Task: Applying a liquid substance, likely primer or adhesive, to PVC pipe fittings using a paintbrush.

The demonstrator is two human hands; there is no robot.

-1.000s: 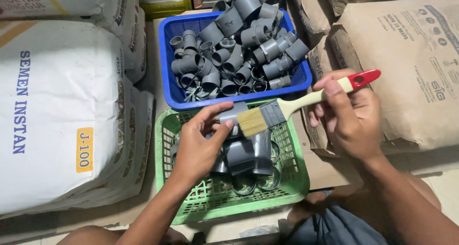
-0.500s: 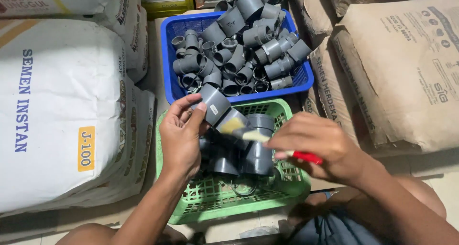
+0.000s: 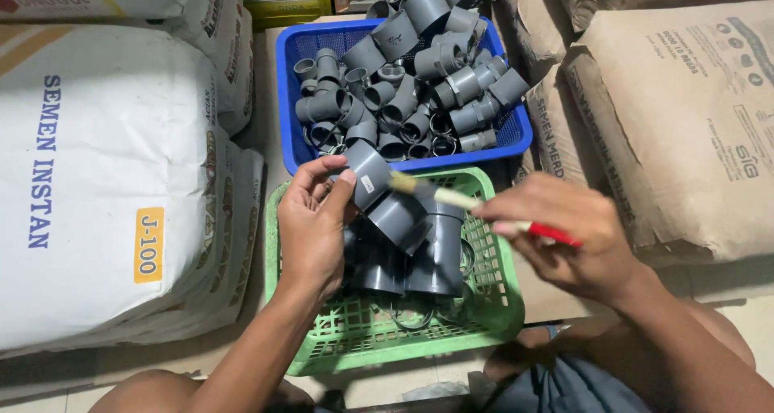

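- While my left hand (image 3: 310, 227) clamps a grey pipe fitting (image 3: 372, 175) above the green basket (image 3: 355, 332), my right hand (image 3: 564, 235) grips a paintbrush (image 3: 439, 193), bristles touching it.
- If my thumb-side grip slackens, I reckon the fitting drops among the others.
- Brushing hard could knock it loose.

A grey plastic pipe fitting (image 3: 379, 187) with a small white label is tilted above the green basket (image 3: 492, 300), while a paintbrush (image 3: 451, 197) with pale bristles, light wooden handle and red end lies slantwise, its bristles touching the fitting's upper edge.
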